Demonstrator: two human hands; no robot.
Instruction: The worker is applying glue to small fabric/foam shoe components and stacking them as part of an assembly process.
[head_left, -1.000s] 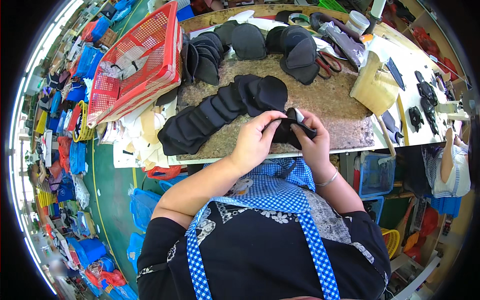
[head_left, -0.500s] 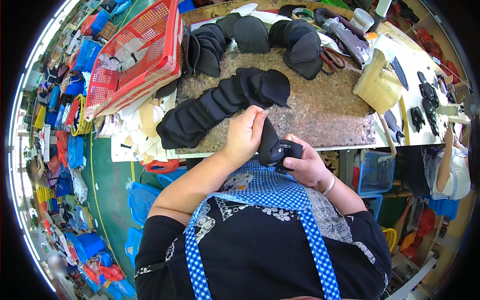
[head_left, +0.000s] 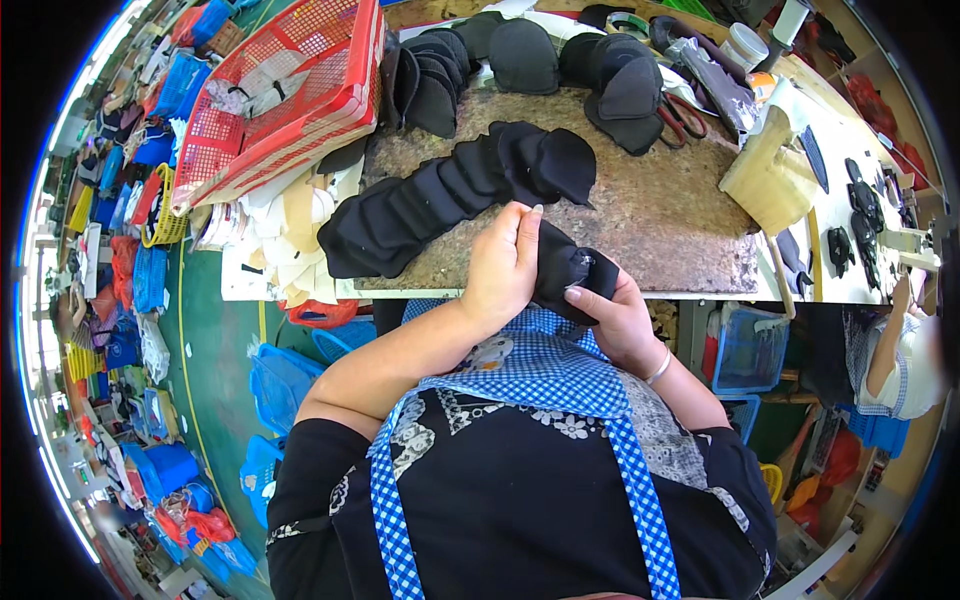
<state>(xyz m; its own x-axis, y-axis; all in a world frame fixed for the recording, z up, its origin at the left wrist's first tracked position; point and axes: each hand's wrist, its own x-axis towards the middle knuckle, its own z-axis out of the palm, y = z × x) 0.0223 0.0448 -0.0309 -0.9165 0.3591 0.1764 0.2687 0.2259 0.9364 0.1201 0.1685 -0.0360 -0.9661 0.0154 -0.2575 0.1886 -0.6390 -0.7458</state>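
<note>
A soft black fabric piece (head_left: 560, 255) is held between my two hands at the table's front edge. My left hand (head_left: 503, 258) pinches its left side with thumb and forefinger pressed together. On the other side, my right hand (head_left: 622, 315) grips its lower right part, thumb lying on top. The piece is bent, and its full shape is partly hidden by my fingers. Just beyond my left hand, an overlapping row of black padded fabric pieces (head_left: 420, 205) runs slantwise across the worn brown board (head_left: 680, 235).
At the left stands a red plastic basket (head_left: 300, 140) beside cream scraps (head_left: 290, 235). More black rounded pieces (head_left: 523, 57) lie along the back, near red-handled scissors (head_left: 683, 122). A tan block-like object (head_left: 770, 175) stands at the right. Another person (head_left: 905, 350) is at far right.
The fabric piece has been turned and spread between my hands, hiding the small light print on it. My right hand has shifted slightly right; both hands still hold the piece.
</note>
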